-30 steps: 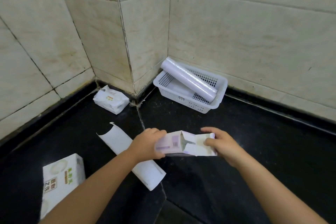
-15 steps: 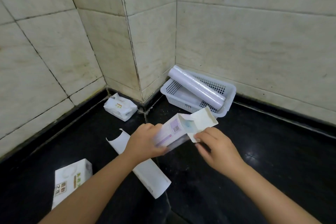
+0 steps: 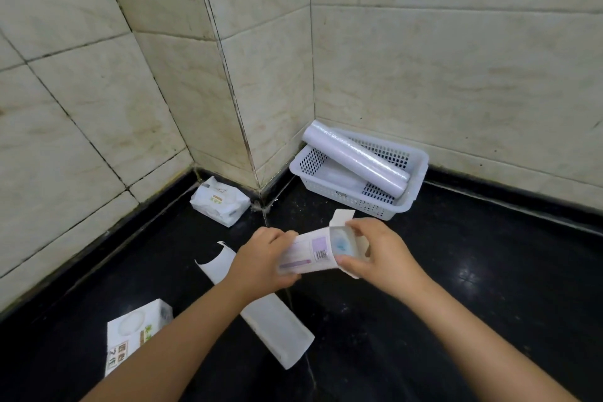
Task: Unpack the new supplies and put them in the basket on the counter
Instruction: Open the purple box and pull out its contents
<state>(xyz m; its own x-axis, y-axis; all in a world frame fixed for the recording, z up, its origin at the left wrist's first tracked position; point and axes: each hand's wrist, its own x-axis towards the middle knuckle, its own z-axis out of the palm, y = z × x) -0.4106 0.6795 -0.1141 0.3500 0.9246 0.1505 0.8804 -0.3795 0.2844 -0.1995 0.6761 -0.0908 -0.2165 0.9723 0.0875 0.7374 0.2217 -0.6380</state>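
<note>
Black worktop [image 3: 489, 271], tiled corner. Carton [image 3: 313, 253] held above it, flap open, blue-tinted item visible inside. Left hand [image 3: 261, 261] wraps the body; right hand [image 3: 375, 258] fingers [image 3: 349, 263] pinch the open end. Risk: tilt it and the contents slide out. Basket [image 3: 416, 179] holds 1 wrapped roll [image 3: 355, 161]. Empty sleeve [image 3: 274, 320], tissue pack [image 3: 220, 202], small box [image 3: 137, 333] lie nearby.

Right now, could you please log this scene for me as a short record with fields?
setting: black counter in a tiled corner
left hand: grips the small carton
right hand: at the carton's opened end, flap up
carton contents: something blue and white inside
basket: holds a wrapped roll, one end propped on the rim
on the counter: empty sleeve, soft pack, printed box
</note>
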